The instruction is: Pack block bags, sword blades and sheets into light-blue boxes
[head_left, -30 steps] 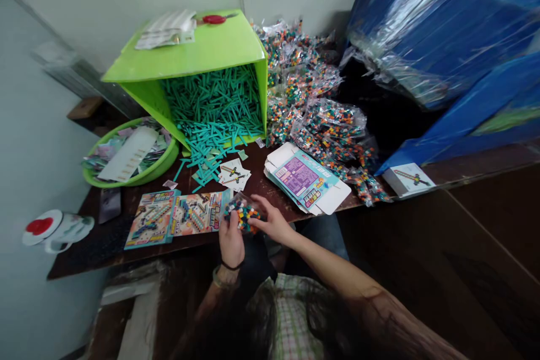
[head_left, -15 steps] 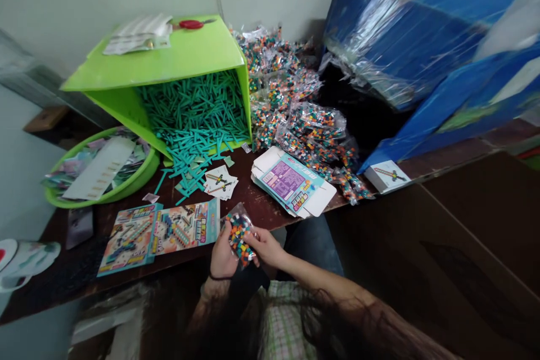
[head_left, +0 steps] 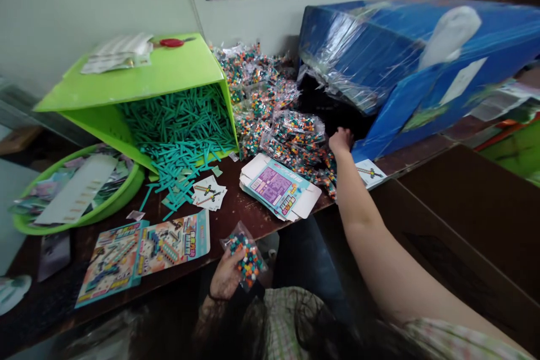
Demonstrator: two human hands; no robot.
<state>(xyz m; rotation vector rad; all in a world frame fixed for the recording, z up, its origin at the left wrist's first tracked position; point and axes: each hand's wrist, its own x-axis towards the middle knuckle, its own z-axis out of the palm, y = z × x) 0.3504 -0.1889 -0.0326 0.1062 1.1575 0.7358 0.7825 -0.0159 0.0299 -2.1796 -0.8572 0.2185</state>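
Observation:
My left hand (head_left: pixel 223 280) holds a small clear bag of coloured bricks (head_left: pixel 244 255) at the table's near edge, above my lap. My right hand (head_left: pixel 341 140) is stretched far out to the right end of the heap of brick bags (head_left: pixel 278 118), next to the blue wrapped boxes (head_left: pixel 400 62). Its fingers are curled at the bags; what they hold is hidden. A stack of flat unfolded cartons (head_left: pixel 278 188) lies between the two hands. A printed card with a sword picture (head_left: pixel 370 172) lies just right of my right forearm.
A tipped green bin (head_left: pixel 126 81) spills teal sticks (head_left: pixel 177 140) onto the dark table (head_left: pixel 236 211). A green basin (head_left: pixel 80 211) with papers sits at left. Printed leaflets (head_left: pixel 145 250) lie near the front edge, small sword cards (head_left: pixel 208 192) beyond them. A brown box (head_left: pixel 464 225) stands at right.
My right hand let go of the small bag and reached forward and right to the heap of bags. The left hand keeps the bag, now lower. The view swung up and right.

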